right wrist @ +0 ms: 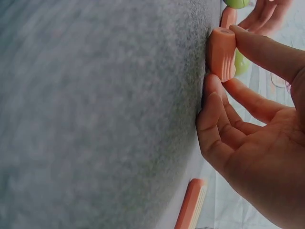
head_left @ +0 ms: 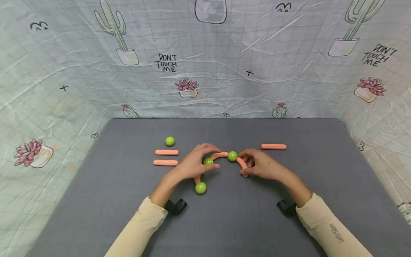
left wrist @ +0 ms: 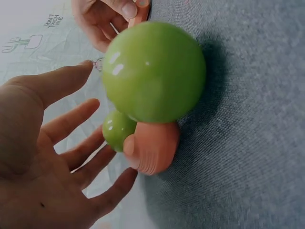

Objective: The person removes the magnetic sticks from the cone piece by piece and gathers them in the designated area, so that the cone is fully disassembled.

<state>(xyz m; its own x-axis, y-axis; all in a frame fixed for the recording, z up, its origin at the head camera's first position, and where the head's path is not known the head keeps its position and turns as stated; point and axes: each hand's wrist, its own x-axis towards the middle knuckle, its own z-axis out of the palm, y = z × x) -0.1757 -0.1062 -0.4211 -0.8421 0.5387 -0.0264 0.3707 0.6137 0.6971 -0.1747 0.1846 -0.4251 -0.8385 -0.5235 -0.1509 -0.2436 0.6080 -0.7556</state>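
Observation:
A curved chain of green balls and bent orange ribbed rods lies on the grey table. My right hand (head_left: 263, 164) pinches the bent rod (head_left: 243, 165) at its right end between thumb and fingers; the rod's tip (right wrist: 222, 55) shows in the right wrist view. That rod meets a green ball (head_left: 232, 156), and another bent rod (head_left: 219, 155) runs left to a second ball (head_left: 208, 161). Around this second ball my left hand (head_left: 192, 162) spreads its fingers, relaxed and apart. Below it, a partly hidden bent rod (head_left: 197, 179) ends at a third ball (left wrist: 155, 71).
Left of the chain lie two straight orange rods (head_left: 167, 152), with a loose green ball (head_left: 170, 141) behind them. One more straight rod (head_left: 273, 146) lies beyond my right hand. A patterned cloth (head_left: 224, 96) hangs along the table's back edge.

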